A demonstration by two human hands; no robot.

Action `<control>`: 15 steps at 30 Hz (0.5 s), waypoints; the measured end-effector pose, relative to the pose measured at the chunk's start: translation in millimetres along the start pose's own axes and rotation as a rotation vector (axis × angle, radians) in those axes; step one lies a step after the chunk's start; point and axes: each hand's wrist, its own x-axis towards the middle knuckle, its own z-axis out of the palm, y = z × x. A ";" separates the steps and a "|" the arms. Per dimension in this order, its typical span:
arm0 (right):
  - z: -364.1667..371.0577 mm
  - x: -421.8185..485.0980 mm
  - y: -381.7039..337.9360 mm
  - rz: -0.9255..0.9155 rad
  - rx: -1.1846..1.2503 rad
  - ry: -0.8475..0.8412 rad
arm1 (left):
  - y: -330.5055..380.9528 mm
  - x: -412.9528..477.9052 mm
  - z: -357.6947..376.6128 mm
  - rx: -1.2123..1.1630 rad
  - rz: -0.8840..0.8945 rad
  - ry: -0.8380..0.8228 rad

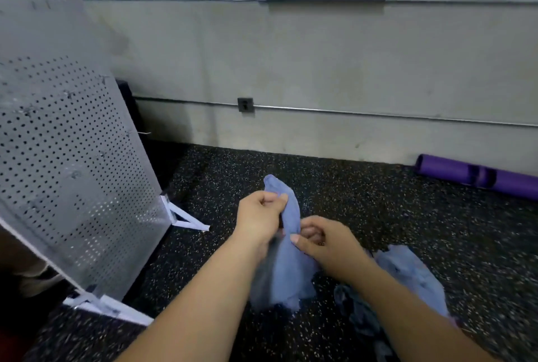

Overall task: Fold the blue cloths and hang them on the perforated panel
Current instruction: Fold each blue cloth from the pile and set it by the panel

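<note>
Above the speckled floor [378, 201], our left hand [257, 213] and right hand [326, 240] both pinch one blue cloth [288, 268], hanging limp beside the perforated panel [72, 157]; light and floppy, it seems best gripped at its corners.

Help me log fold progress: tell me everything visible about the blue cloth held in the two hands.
The blue cloth looks like soft, pale blue fabric, bunched into a narrow upright bundle, not yet neatly folded. Its top end pokes up above the left hand, whose fingers pinch it; the right hand grips it lower down. Below the hands it widens and hangs loose, blurred, toward the speckled floor; contact there is unclear.
</note>
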 end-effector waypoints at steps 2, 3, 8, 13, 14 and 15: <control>-0.2 8.5 3.0 0.012 0.032 0.035 | 3.2 13.6 6.8 -0.058 -0.045 0.028; -1.8 12.3 5.2 0.026 0.031 0.076 | 6.3 19.7 9.7 -0.106 -0.077 0.027; -25.7 39.9 27.0 0.089 -0.150 0.106 | 10.5 45.9 26.3 -0.339 -0.197 -0.006; -46.1 57.2 44.0 0.092 -0.150 0.087 | 9.4 64.0 46.3 -0.322 -0.197 0.024; -51.1 58.8 46.8 0.088 -0.139 0.123 | 10.0 65.5 49.3 -0.309 -0.205 0.024; -56.6 59.6 49.6 0.082 -0.124 0.159 | 9.5 67.7 52.0 -0.297 -0.216 0.025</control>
